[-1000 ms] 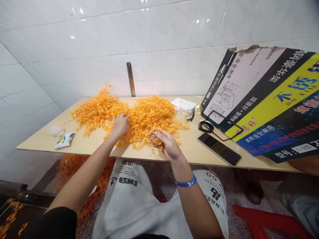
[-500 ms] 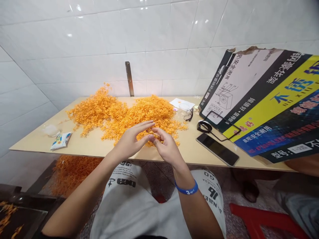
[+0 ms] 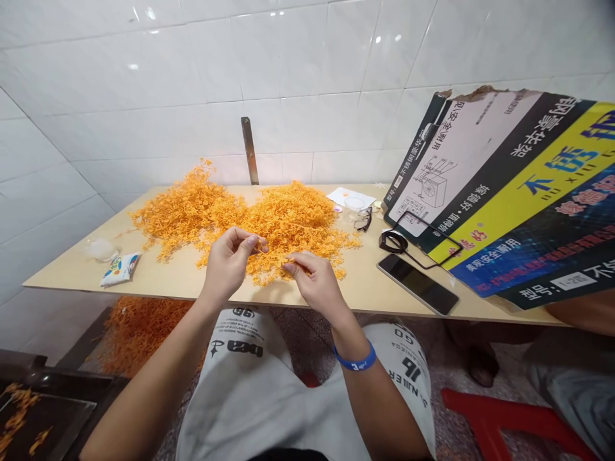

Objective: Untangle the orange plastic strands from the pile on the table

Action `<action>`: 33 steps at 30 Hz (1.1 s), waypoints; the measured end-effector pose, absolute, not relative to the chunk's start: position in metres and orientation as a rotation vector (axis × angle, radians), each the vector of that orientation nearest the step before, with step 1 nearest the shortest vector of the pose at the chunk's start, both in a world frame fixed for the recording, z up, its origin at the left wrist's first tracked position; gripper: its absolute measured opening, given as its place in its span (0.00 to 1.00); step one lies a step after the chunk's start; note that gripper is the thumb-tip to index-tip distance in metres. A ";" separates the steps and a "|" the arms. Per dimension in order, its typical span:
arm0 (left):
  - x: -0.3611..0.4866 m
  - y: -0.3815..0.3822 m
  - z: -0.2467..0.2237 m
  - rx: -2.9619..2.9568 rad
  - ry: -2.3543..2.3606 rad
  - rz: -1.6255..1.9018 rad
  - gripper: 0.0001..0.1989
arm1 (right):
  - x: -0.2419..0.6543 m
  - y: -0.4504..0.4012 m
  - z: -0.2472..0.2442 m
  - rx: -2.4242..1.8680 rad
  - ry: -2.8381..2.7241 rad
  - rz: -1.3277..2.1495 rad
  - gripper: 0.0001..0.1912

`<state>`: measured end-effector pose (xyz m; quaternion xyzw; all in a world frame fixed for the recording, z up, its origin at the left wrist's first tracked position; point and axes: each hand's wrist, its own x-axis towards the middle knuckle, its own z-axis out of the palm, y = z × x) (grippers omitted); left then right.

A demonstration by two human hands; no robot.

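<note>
The heap of curled orange strands [image 3: 283, 221] lies across the middle of the pale board tabletop [image 3: 158, 282], in two joined mounds, and your hands work at its near edge. The step in hand looks like fine picking, and the next move appears to call for small fingertip pinches rather than a full grab. Your left hand [image 3: 229, 262] is raised just off the heap, its fingers curled, with thumb and forefinger pinched on a small tuft of strands [image 3: 258, 246]. Your right hand [image 3: 312, 280] sits to the right of it, thumb and forefingers closed to a point at the heap's near edge; whether they have caught a strand is too small to tell. A blue wristband [image 3: 354, 357] circles your right wrist. To the right lie a smartphone [image 3: 418, 285] and eyeglasses [image 3: 364, 219]; to the left, a small printed packet [image 3: 120, 269]. More orange strands [image 3: 144, 333] lie on the floor below the near edge.
</note>
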<state>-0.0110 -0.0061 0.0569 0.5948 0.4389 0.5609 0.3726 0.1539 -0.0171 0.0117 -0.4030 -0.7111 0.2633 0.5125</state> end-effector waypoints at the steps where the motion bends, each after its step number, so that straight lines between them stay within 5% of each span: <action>1: -0.013 -0.002 0.056 1.513 1.125 1.450 0.13 | 0.153 -0.018 0.013 -0.947 -1.742 0.652 0.16; 8: -0.063 0.060 0.052 1.334 1.534 1.933 0.04 | 0.155 -0.028 0.022 -0.899 -1.836 0.695 0.17; 14: -0.075 0.081 0.030 2.188 1.980 1.108 0.14 | 0.163 -0.017 0.012 -0.855 -1.634 0.952 0.12; 21: -0.067 0.086 0.006 2.284 2.075 0.956 0.17 | 0.159 -0.009 0.008 -0.816 -1.446 1.103 0.13; 28: -0.059 0.079 0.014 2.265 1.989 0.995 0.14 | 0.158 -0.005 0.006 -0.779 -1.231 1.197 0.18; 33: -0.024 0.041 0.030 2.119 1.448 1.204 0.13 | 0.157 -0.004 0.007 -0.769 -1.200 1.173 0.17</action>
